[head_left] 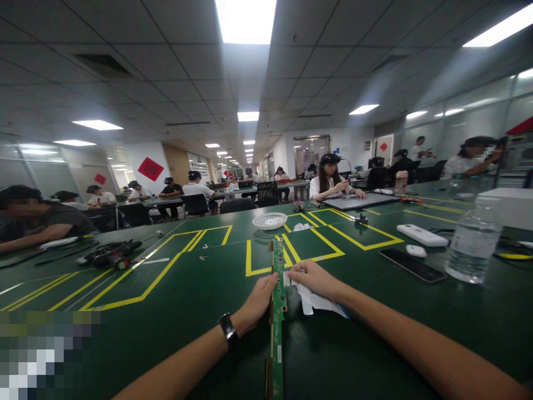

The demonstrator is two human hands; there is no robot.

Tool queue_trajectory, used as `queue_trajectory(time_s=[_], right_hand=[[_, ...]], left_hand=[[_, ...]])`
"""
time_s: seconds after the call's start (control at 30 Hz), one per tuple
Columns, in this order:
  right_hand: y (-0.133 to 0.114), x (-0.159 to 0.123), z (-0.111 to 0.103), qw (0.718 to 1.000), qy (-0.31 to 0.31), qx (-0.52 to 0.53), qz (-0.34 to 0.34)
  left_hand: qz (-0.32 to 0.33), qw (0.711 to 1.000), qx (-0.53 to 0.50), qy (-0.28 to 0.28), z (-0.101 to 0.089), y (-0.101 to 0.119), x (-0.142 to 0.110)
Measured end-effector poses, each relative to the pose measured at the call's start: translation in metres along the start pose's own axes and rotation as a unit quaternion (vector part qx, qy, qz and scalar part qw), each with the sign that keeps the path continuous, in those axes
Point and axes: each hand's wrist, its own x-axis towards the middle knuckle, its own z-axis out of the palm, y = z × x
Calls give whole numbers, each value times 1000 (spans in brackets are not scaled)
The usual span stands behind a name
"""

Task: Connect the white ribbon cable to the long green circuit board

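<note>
A long, narrow green circuit board stretches away from me over the green table, its near end running out of the picture. My left hand, with a dark watch at the wrist, is closed on the board's left edge, thumb on top. Just right of the board, my right hand is closed in a pinch on a white ribbon cable. The cable's near end meets the board's right edge and its loose part hangs below my fingers. Whether it is plugged in there I cannot tell.
Beyond the board stands a white plastic basket. On the right are a phone, a white power bank and a water bottle. Dark tools lie on the left. Yellow tape marks the table. A co-worker sits across from me.
</note>
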Motion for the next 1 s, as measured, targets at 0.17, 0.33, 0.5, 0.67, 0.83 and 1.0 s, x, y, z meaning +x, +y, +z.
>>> queue_trajectory(time_s=[0.17, 0.33, 0.5, 0.67, 0.83, 1.0], right_hand=[[-3, -2, -1, 1000, -5, -23, -9], [-6, -4, -3, 999, -7, -45, -22], [-5, -2, 1, 997, 3, -55, -50], [-7, -3, 8, 994, 37, -51, -85], [-8, -3, 10, 993, 48, -58, -85], [-4, 1, 4, 995, 24, -60, -77]], left_hand=[[2, 1000, 13, 1, -1, -4, 1], [8, 999, 29, -13, -3, -9, 1], [7, 999, 50, -19, -3, -7, 1], [4, 998, 63, -3, -2, -5, 1], [21, 997, 69, -5, -3, -6, 0], [14, 998, 58, -14, -2, -7, 1]])
